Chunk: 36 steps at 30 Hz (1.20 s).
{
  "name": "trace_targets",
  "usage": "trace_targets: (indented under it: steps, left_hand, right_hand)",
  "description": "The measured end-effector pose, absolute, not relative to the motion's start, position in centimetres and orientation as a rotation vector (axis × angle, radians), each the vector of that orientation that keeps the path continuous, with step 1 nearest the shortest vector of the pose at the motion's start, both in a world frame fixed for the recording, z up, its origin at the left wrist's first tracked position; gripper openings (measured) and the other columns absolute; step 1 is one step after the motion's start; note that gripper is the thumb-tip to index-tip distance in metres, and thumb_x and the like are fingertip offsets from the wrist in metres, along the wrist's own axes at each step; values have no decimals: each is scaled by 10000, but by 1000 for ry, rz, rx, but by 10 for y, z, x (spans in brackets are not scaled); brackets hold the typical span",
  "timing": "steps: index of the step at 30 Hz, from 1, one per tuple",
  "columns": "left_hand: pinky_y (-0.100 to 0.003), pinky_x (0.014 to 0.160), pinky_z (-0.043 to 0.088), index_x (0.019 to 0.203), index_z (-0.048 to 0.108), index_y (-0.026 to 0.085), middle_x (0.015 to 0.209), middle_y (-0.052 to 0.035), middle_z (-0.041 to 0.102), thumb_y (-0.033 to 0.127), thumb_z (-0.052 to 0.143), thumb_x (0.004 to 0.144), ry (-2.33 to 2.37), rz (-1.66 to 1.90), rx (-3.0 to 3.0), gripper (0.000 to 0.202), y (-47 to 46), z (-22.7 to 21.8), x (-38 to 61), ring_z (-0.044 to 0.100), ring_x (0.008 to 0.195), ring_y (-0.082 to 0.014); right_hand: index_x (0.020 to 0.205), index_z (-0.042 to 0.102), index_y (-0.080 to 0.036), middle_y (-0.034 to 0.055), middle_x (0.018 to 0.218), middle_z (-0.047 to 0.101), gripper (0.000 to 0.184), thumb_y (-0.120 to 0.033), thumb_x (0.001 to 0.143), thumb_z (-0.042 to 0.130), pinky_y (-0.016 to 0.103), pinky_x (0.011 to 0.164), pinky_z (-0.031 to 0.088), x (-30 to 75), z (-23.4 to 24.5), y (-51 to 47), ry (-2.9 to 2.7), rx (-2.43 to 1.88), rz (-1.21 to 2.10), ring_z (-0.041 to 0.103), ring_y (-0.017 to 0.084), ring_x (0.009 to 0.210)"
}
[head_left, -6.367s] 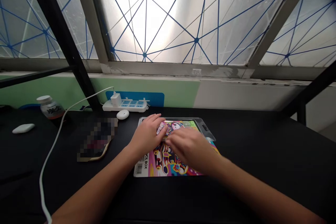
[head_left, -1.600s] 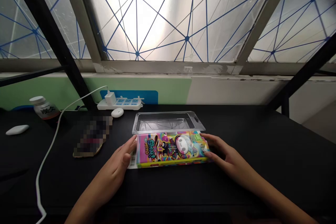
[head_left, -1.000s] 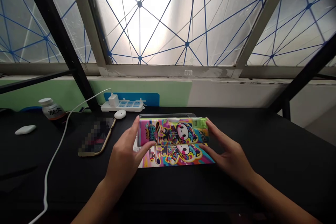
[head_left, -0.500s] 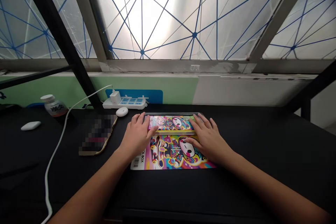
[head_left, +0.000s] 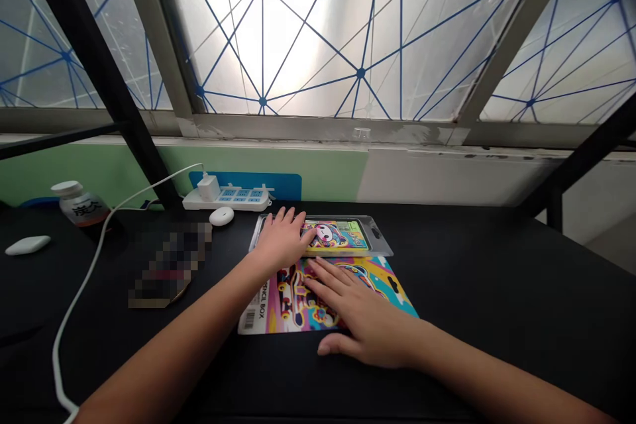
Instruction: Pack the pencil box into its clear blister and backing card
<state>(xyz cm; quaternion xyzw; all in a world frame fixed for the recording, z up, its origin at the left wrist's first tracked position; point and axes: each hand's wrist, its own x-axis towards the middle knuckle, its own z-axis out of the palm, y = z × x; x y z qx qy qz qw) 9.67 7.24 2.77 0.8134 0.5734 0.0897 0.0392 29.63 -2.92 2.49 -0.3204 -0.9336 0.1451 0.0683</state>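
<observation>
A colourful pencil box in a clear plastic shell lies toward the back of the black desk. My left hand rests on its left part, fingers spread, covering that end. In front of the shell, with its back edge against it or just under it, lies a bright printed card marked "PENCIL BOX" at its left side. Flat over the middle and right of this card is my right hand, fingers stretched out and thumb apart toward the front edge. Its palm hides part of the print.
A blurred phone-like object, a round white case, a power strip and a lidded bottle stand on the left. A white cable runs along there, near a small white object. Behind is the window.
My right hand has moved from the pencil box's right end down and left onto the card, baring the shell's right end. My left hand has shifted further onto the box. The view has shifted slightly.
</observation>
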Motion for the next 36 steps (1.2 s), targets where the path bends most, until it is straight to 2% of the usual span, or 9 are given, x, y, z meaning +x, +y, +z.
trace_targets:
  steps: [3, 6, 9, 13, 16, 20, 26, 31, 36]
  left_hand:
    - [-579, 1169, 236, 1515, 420, 175, 1597, -151, 372, 579, 273, 1009, 1777, 302, 2494, 664, 71, 25, 81, 277, 1492, -365]
    - [-619, 1160, 222, 1515, 422, 205, 1597, -133, 375, 572, 257, 1014, 1795, 323, 2488, 643, 66, 23, 63, 282, 1492, -355]
    - [-684, 1140, 195, 1515, 425, 208, 1594, -129, 378, 573, 264, 1012, 1807, 329, 2473, 642, 62, 22, 49, 283, 1489, -372]
    - [-730, 1122, 173, 1514, 428, 194, 1589, -146, 380, 570, 276, 1009, 1852, 317, 2440, 648, 62, 22, 40, 275, 1486, -396]
    - [-736, 1130, 123, 1517, 422, 198, 1595, -152, 367, 568, 268, 1013, 1861, 304, 2448, 644, 62, 23, 40, 273, 1488, -390]
    - [-709, 1136, 162, 1519, 416, 202, 1599, -155, 360, 570, 276, 1010, 1846, 289, 2431, 643, 62, 24, 40, 264, 1494, -380]
    - [-691, 1147, 163, 1520, 418, 210, 1595, -147, 372, 571, 286, 1007, 1787, 272, 2456, 641, 61, 26, 37, 264, 1497, -368]
    - [-699, 1147, 149, 1519, 422, 230, 1602, -133, 363, 596, 296, 999, 1704, 271, 2474, 648, 61, 25, 34, 253, 1501, -369]
    - [-672, 1166, 137, 1524, 416, 252, 1610, -112, 354, 614, 304, 994, 1625, 276, 2483, 652, 60, 26, 33, 240, 1508, -352]
  right_hand:
    - [1587, 276, -214, 156, 1645, 246, 898, -720, 885, 517, 599, 1190, 228, 305, 27, -29, -2774, -1115, 569, 216, 376, 1506]
    - [1472, 494, -265, 135, 1553, 452, 670, -632, 914, 556, 575, 1144, 330, 314, 26, -28, -2685, -1190, 521, 403, 366, 1417]
    - [1312, 616, -205, 159, 1372, 597, 490, -538, 964, 527, 521, 1034, 451, 317, 21, -24, -2575, -1285, 364, 554, 335, 1229]
    - [1260, 608, -171, 164, 1227, 629, 466, -518, 957, 537, 527, 917, 491, 315, 15, -19, -2483, -1414, 150, 573, 339, 1077]
    - [1083, 622, -194, 132, 1096, 632, 358, -519, 957, 538, 490, 833, 497, 311, 14, -19, -2452, -1461, 112, 575, 310, 968]
    - [923, 573, -214, 97, 970, 629, 249, -459, 958, 550, 417, 752, 480, 308, 15, -21, -2441, -1434, 93, 579, 269, 866]
    - [734, 483, -249, 2, 631, 606, 346, -511, 957, 519, 303, 535, 361, 315, 23, -24, -2420, -1461, 231, 545, 181, 548]
    - [771, 545, -257, -4, 630, 647, 381, -602, 926, 499, 296, 534, 381, 358, 41, 14, -2162, -1625, 318, 566, 179, 556]
    - [631, 608, -239, 8, 618, 658, 525, -694, 870, 504, 301, 513, 390, 413, 46, 73, -2262, -1812, 538, 574, 194, 565]
